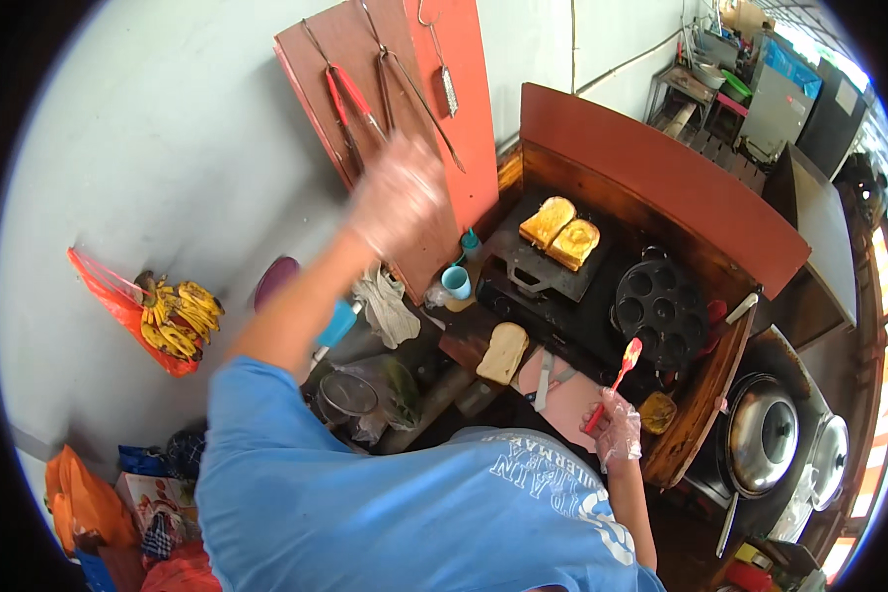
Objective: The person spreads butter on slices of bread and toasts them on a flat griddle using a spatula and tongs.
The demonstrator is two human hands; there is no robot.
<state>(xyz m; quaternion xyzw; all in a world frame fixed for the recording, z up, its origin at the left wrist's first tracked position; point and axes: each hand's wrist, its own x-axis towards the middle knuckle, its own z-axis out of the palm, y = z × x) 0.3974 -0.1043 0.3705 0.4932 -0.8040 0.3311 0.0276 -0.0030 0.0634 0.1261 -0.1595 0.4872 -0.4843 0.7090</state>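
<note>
Two coated bread slices [549, 223] sit on the griddle [518, 260]; a pale slice [503, 353] beside the pink board [564, 408] looks uncoated; the right hand [618, 428] grips a red spatula [625, 367]; the left hand [397, 192] is too blurred to tell its grip

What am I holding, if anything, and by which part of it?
Your right hand holds a red utensil by its handle. Your left hand is blurred, so whether it holds anything can't be told.

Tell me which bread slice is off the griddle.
The pale slice, left of the pink cutting board; the other two are yellow-topped, side by side on the griddle.
</note>
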